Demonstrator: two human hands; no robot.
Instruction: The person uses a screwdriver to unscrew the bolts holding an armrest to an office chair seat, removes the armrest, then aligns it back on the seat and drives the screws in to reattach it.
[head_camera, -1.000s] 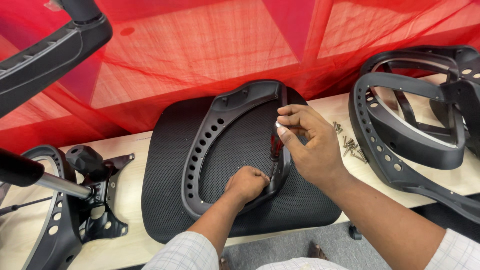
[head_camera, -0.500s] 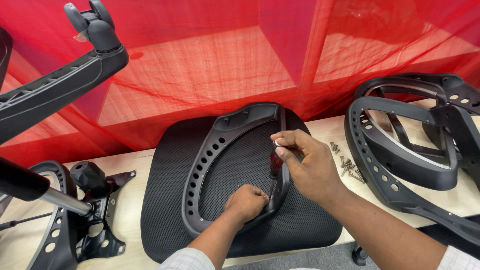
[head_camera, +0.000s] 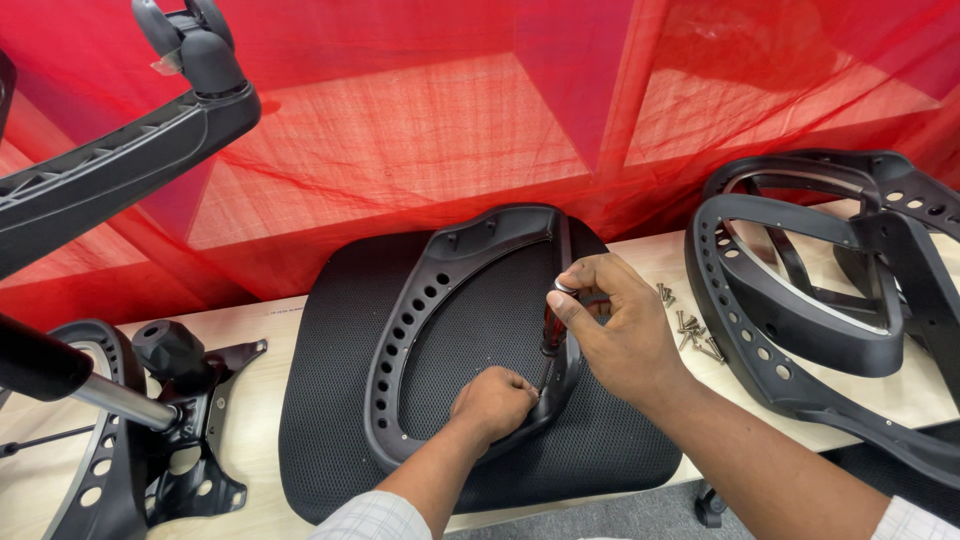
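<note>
A screwdriver (head_camera: 551, 335) stands upright at the right edge of the black frame (head_camera: 420, 310) on one mesh seat (head_camera: 330, 420) on the desk (head_camera: 260, 500), barely shifted since a moment earlier. The right hand (head_camera: 620, 335) grasps its handle; the left hand (head_camera: 493, 400) is clenched at its tip. Loose screws (head_camera: 690, 330) lie nearby.

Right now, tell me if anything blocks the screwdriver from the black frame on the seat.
Nothing visible does. The right hand grips the screwdriver upright, its tip down at the black frame. The left hand rests on the frame beside the tip, not across it.
</note>
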